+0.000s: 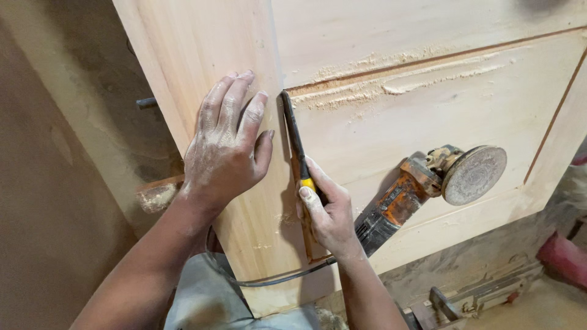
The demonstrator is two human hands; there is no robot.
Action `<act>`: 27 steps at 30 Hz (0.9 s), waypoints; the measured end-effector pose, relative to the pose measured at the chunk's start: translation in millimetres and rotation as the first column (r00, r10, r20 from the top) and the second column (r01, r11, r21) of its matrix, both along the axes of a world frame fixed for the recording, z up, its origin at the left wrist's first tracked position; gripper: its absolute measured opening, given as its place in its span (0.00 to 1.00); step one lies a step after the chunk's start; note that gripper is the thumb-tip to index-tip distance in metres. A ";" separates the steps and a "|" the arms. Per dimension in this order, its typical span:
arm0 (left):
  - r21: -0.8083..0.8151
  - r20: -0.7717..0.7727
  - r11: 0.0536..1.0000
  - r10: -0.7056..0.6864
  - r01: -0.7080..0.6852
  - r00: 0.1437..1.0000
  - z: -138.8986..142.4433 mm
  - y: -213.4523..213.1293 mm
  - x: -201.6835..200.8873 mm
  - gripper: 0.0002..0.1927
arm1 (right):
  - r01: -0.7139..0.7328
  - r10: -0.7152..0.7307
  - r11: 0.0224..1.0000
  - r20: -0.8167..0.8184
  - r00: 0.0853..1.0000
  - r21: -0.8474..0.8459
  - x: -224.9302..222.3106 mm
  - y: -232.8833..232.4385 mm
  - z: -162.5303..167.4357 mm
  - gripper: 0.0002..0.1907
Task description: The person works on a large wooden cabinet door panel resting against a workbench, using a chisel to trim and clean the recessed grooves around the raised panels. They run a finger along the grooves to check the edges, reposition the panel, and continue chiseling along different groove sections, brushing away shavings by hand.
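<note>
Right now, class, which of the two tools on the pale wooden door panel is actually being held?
The slim dark chisel with a yellow band, gripped by the right hand. The orange angle grinder with a round sanding disc lies unheld.

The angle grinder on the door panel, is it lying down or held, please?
Lying down: the angle grinder rests unheld on the wooden door panel, sanding disc facing up.

An orange angle grinder point(406, 198) with a dusty sanding disc point(474, 175) is lying idle. Its grey cable point(269, 281) is trailing below. Sawdust point(367, 91) is sitting in ridges.
</note>
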State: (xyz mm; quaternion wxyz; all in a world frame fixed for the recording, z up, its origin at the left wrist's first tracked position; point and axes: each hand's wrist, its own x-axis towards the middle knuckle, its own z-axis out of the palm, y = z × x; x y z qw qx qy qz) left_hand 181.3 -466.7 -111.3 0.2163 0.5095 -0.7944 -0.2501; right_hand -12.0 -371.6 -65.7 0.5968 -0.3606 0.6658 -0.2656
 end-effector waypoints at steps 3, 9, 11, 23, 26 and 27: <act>-0.018 0.016 1.000 0.001 0.000 1.000 -2.9 1.5 0.0 0.29 | 0.037 -0.037 0.999 -0.002 0.999 0.008 7.9 1.9 0.3 0.28; -0.013 0.031 1.000 -0.009 0.009 0.999 -2.2 3.2 -2.3 0.29 | 0.121 -0.123 0.992 0.090 0.988 0.027 16.4 8.3 1.5 0.27; -0.019 0.026 1.000 -0.009 0.010 1.000 -0.9 3.0 -1.9 0.30 | 0.168 -0.171 0.985 0.092 0.981 0.042 17.3 10.9 1.3 0.27; -0.061 0.049 0.997 -0.046 0.049 0.998 -3.3 2.8 -0.5 0.29 | 0.068 -0.067 0.996 -0.029 0.997 0.049 9.8 29.1 14.9 0.27; -0.019 0.014 1.000 -0.012 0.013 1.000 -3.7 2.6 -0.4 0.29 | -0.031 0.023 0.997 -0.108 0.994 -0.069 6.6 26.9 13.6 0.27; -0.016 0.014 1.000 -0.013 0.013 1.000 -3.8 2.6 -0.5 0.29 | -0.065 0.049 0.991 -0.133 0.990 -0.119 5.3 24.8 12.4 0.27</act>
